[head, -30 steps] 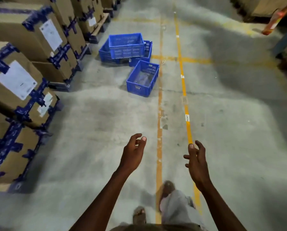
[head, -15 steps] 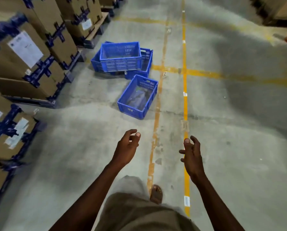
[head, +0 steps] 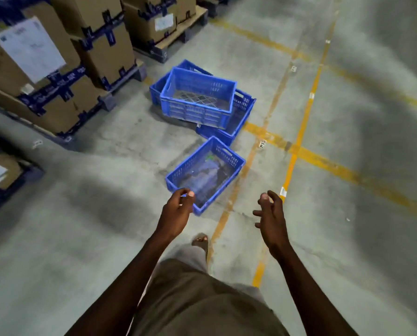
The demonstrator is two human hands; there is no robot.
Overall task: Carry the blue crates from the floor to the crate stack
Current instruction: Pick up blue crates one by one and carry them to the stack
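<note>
Nearer now, lone blue crate [head: 206, 172] just ahead of both empty hands, fingers [head: 263, 212] loosely spread; floor tag [head: 262, 143] "P1".

Near corner of the nearest blue crate [head: 203, 169] hidden behind the left hand [head: 177, 213]; contents on its floor too blurred to identify beyond pale and green patches. At 12 o'clock, two lower crates [head: 240, 115] largely covered by the top crate [head: 197, 98] resting across them; far one showing only a rim at 11 o'clock. Cardboard boxes [head: 57, 76] at 10 o'clock cut off by the left and top edges, label print [head: 29, 48] too smeared to read. Small floor tags [head: 262, 143] at 1 o'clock unreadable. Both forearms cut off by the bottom edge; one foot [head: 200, 240] partly hidden by clothing.
</note>
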